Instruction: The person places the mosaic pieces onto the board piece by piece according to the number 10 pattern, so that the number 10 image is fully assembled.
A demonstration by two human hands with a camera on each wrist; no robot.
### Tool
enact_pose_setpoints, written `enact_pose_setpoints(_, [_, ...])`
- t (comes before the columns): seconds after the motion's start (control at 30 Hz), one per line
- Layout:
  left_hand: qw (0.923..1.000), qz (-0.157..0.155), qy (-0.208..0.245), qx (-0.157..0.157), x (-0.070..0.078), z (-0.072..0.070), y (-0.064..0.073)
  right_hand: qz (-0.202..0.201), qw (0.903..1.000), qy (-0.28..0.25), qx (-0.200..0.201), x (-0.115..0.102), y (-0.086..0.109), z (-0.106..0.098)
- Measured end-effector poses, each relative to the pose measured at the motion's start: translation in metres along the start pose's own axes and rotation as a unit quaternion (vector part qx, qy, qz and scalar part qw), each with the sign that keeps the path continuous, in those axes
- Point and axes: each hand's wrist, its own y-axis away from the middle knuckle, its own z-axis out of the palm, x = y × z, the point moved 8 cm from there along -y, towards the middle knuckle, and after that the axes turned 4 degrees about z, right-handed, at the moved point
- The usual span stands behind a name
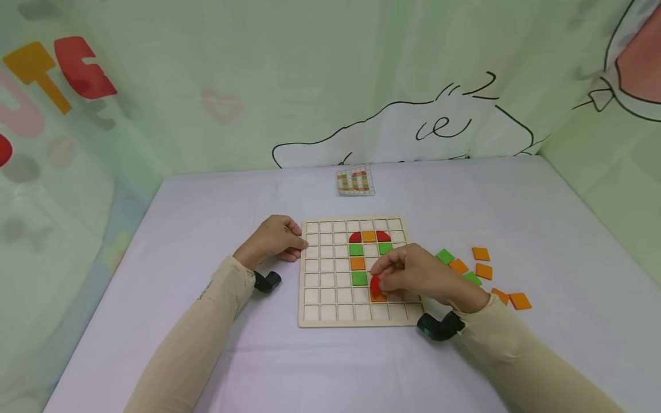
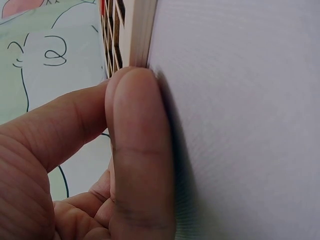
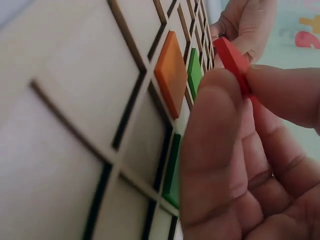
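Observation:
A wooden grid board [image 1: 328, 312] lies flat on the table with several red, orange and green tiles set in its cells. At its left edge my left hand [image 1: 275, 238] holds the rim between thumb and finger; the left wrist view shows the fingertips [image 2: 139, 82] against the board's side [image 2: 140, 35]. Over the lower right part of the board, my right hand [image 1: 420, 275] pinches a red rounded tile [image 3: 232, 60] between thumb and forefinger. Just below that tile is an orange tile [image 1: 378, 298] in a cell. My right hand hides some cells on the right.
Loose orange tiles [image 1: 481, 253] and green tiles [image 1: 444, 256] lie scattered right of the board. A small pattern card [image 1: 356, 191] lies behind the board. Printed cloth [image 1: 232, 86] hangs at the back and sides of the white-covered table [image 1: 330, 367].

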Motion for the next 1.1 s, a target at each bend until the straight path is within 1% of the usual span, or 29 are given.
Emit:
enact_pose_setpoints(0.13, [1.0000, 0.003, 0.000, -0.002, -0.001, 0.000, -0.001, -0.022, 0.9985, 0.049, -0.008, -0.008, -0.005, 0.003])
enact_pose_setpoints(0.3, [1.0000, 0.006, 0.002, -0.004, 0.000, 0.000, -0.001, -0.018, 0.9972, 0.070, -0.021, -0.013, -0.010, 0.008])
enact_pose_setpoints(0.37, [1.0000, 0.004, 0.003, -0.002, 0.000, 0.000, -0.001, -0.007, 0.9970, 0.075, -0.021, -0.013, -0.012, 0.009])
enact_pose_setpoints(0.6, [1.0000, 0.003, -0.001, 0.001, 0.000, -0.001, 0.000, 0.002, 0.9952, 0.094, -0.030, -0.016, -0.017, 0.014])
enact_pose_setpoints(0.87, [1.0000, 0.001, 0.002, 0.002, -0.002, -0.001, -0.001, -0.009, 0.9923, 0.114, -0.046, -0.019, -0.021, 0.020])
enact_pose_setpoints(1.0, [1.0000, 0.002, 0.001, 0.002, -0.001, 0.000, -0.001, -0.019, 0.9916, 0.116, -0.053, -0.021, -0.021, 0.023])
enact_pose_setpoints(1.1, [1.0000, 0.004, 0.002, 0.002, 0.000, 0.000, 0.000, -0.018, 0.9918, 0.115, -0.053, -0.022, -0.021, 0.024])
